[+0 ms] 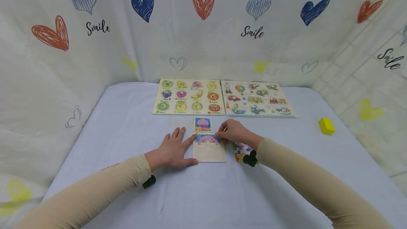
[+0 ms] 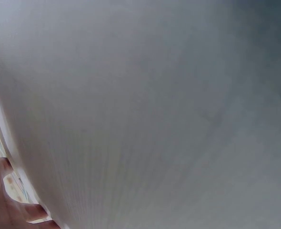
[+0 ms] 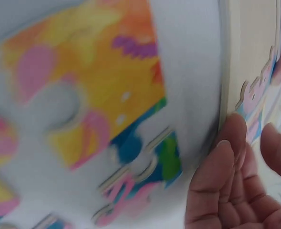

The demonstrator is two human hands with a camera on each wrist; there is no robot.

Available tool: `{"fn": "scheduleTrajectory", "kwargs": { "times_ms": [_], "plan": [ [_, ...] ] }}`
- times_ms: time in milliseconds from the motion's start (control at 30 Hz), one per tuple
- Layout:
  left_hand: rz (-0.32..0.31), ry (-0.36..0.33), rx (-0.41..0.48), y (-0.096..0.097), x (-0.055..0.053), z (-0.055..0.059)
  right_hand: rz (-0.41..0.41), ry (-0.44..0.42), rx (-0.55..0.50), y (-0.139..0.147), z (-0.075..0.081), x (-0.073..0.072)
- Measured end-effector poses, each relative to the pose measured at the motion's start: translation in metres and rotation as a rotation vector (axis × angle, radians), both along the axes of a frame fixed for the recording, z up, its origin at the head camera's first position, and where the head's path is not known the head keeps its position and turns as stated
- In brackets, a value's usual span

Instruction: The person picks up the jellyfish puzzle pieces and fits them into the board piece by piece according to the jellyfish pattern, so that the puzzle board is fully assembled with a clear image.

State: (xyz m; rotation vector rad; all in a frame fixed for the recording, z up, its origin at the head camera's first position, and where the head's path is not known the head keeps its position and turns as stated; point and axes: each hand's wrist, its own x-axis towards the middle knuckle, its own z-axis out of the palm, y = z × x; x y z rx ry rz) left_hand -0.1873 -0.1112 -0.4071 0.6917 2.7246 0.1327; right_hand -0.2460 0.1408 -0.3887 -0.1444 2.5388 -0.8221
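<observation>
A small wooden puzzle board (image 1: 210,154) lies at the table's middle, with a row of pink-and-blue jellyfish puzzle pieces (image 1: 208,139) along its far edge. My left hand (image 1: 175,149) lies spread on the cloth at the board's left, index fingertip at its upper left corner and thumb at its lower left edge. With thumb and curled index finger, my right hand (image 1: 236,131) pinches the puzzle piece at the upper right corner. Loose puzzle pieces (image 3: 112,71) lie right of the board, partly hidden under the right wrist in the head view. A jellyfish picture card (image 1: 202,124) sits just beyond the board.
At the back of the table lie a fruit peg board (image 1: 189,96) and a vehicle peg board (image 1: 258,99), side by side. A yellow block (image 1: 326,126) stands at the right. White cloth (image 2: 140,119) fills most of the left wrist view.
</observation>
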Motion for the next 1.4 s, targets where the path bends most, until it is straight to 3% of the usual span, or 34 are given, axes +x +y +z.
{"fn": "scheduleTrajectory", "kwargs": {
  "times_ms": [267, 533, 967, 1400],
  "plan": [
    [-0.002, 0.007, 0.010, 0.000, -0.002, -0.002, 0.090, 0.087, -0.060, 0.020, 0.007, 0.002],
    [-0.004, 0.008, 0.007, 0.001, -0.002, -0.001, 0.095, 0.195, -0.034, 0.052, 0.008, 0.005],
    [0.006, 0.000, 0.011, 0.001, -0.001, 0.000, 0.089, 0.126, 0.046, 0.075, 0.001, 0.020],
    [0.007, 0.007, 0.008, 0.002, -0.002, -0.001, 0.202, 0.223, 0.079, 0.081, -0.007, 0.025]
  ]
}}
